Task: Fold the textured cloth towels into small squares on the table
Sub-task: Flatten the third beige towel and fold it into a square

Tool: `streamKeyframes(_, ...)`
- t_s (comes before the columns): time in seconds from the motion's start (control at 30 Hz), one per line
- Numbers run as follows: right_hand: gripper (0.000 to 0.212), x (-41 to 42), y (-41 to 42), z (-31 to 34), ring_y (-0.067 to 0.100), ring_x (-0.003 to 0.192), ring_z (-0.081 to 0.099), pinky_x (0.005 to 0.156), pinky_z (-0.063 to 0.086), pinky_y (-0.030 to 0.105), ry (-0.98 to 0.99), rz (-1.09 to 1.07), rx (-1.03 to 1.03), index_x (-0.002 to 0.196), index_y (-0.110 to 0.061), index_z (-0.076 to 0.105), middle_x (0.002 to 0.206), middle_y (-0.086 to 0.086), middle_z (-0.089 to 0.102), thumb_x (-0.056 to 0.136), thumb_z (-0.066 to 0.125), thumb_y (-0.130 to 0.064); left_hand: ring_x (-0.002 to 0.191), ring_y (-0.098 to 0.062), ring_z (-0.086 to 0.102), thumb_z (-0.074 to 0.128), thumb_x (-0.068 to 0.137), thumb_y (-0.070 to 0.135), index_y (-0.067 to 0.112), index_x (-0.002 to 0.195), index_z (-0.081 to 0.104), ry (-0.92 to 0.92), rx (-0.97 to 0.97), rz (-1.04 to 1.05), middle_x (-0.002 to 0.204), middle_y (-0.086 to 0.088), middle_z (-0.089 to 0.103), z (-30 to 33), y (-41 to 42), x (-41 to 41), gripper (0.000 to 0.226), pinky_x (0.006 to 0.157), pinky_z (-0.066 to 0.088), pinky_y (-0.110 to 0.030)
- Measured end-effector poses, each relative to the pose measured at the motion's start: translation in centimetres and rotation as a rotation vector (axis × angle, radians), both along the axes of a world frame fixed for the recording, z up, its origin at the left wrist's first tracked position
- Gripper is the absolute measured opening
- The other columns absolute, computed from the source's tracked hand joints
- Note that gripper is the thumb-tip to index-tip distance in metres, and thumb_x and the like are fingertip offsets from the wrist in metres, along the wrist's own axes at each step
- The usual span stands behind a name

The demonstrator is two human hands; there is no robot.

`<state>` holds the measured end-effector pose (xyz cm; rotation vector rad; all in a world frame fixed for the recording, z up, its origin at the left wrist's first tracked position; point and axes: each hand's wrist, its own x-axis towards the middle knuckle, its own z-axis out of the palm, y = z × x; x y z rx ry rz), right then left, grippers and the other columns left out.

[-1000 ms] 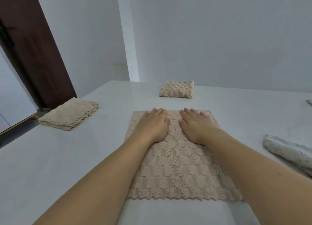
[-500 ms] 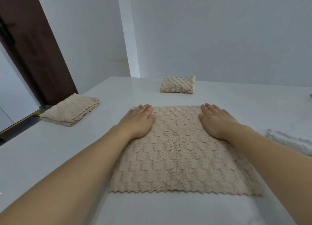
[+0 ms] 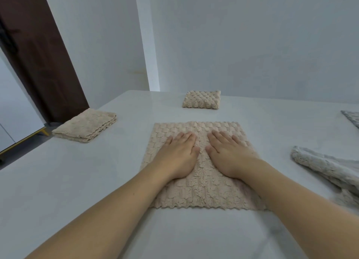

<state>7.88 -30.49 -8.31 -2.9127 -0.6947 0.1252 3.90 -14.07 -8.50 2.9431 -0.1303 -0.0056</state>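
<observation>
A dark brown door [image 3: 38, 64] stands at the far left, tall and plain, its lower end hidden behind the table corner. Beside it, pale grey walls [image 3: 252, 41] meet at a lighter vertical strip [image 3: 147, 45] in the corner. At the lower left lies a patch of dark floor [image 3: 21, 152], crossed by a slanting yellow bar [image 3: 27, 139] beneath a white panel [image 3: 13, 111].

1. I can read no text, label, brand, number or sign anywhere in my view.
2. The beige towel [image 3: 202, 190] under my hands carries only its woven texture; no tag or print shows on it.
</observation>
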Motion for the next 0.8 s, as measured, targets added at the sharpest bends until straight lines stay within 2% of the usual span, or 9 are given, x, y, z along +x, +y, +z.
streamKeyframes(0.37,0.058,0.5,-2.9,0.2,0.011,0.148,-0.009,0.121,-0.005,0.037,0.013,-0.067,-0.012,0.155,-0.026,-0.003,0.162,-0.008,-0.009,0.102,0.007,-0.046,0.15,-0.009,-0.006,0.013,0.104,0.045,0.023,0.157,0.003,0.02,0.022,0.048,0.165,0.008,-0.003,0.1,3.1,-0.4,0.058,0.122,-0.004,-0.035)
streamKeyframes(0.5,0.058,0.6,-5.3,0.5,0.014,0.149,-0.009,0.121,-0.004,0.037,0.057,-0.153,-0.039,0.155,-0.024,-0.005,0.162,-0.007,-0.011,0.102,0.006,-0.045,0.15,-0.01,-0.004,0.012,0.104,0.045,0.021,0.158,0.003,0.056,0.021,0.122,0.165,0.006,-0.003,0.2,6.4,-1.6,0.059,0.123,-0.001,-0.035)
streamKeyframes(0.6,0.059,0.3,-5.1,1.3,0.017,0.149,-0.011,0.121,-0.005,0.04,0.079,-0.179,-0.085,0.155,-0.021,-0.006,0.162,-0.003,-0.013,0.102,0.006,-0.044,0.151,-0.013,-0.005,0.01,0.104,0.044,0.018,0.158,0.003,0.093,0.104,0.157,0.165,0.002,-0.003,1.0,6.3,-1.5,0.06,0.122,-0.006,-0.04)
streamKeyframes(0.67,0.06,-0.5,-4.1,2.4,0.017,0.148,-0.013,0.121,-0.005,0.041,0.018,-0.151,-0.084,0.155,-0.016,-0.006,0.162,0.0,-0.015,0.103,0.007,-0.042,0.151,-0.017,-0.002,0.012,0.104,0.042,0.013,0.157,0.01,0.045,0.108,0.16,0.165,-0.003,0.003,2.1,4.6,-1.9,0.06,0.122,-0.006,-0.042)
streamKeyframes(0.73,0.059,-2.4,-2.6,2.9,0.016,0.148,-0.013,0.121,-0.005,0.039,-0.045,-0.063,-0.01,0.155,-0.015,-0.005,0.161,0.001,-0.015,0.103,0.01,-0.039,0.151,-0.018,0.0,0.014,0.105,0.041,0.011,0.156,0.015,-0.001,0.012,0.081,0.165,-0.005,0.007,2.5,2.1,-3.4,0.06,0.123,-0.003,-0.042)
streamKeyframes(0.8,0.058,-4.9,-1.5,2.1,0.014,0.149,-0.009,0.121,-0.004,0.037,-0.044,0.011,0.05,0.155,-0.016,-0.002,0.162,-0.001,-0.01,0.104,0.012,-0.038,0.151,-0.016,-0.002,0.015,0.105,0.042,0.013,0.156,0.011,-0.017,-0.013,-0.012,0.165,-0.003,0.004,1.4,0.0,-5.7,0.059,0.123,-0.001,-0.039)
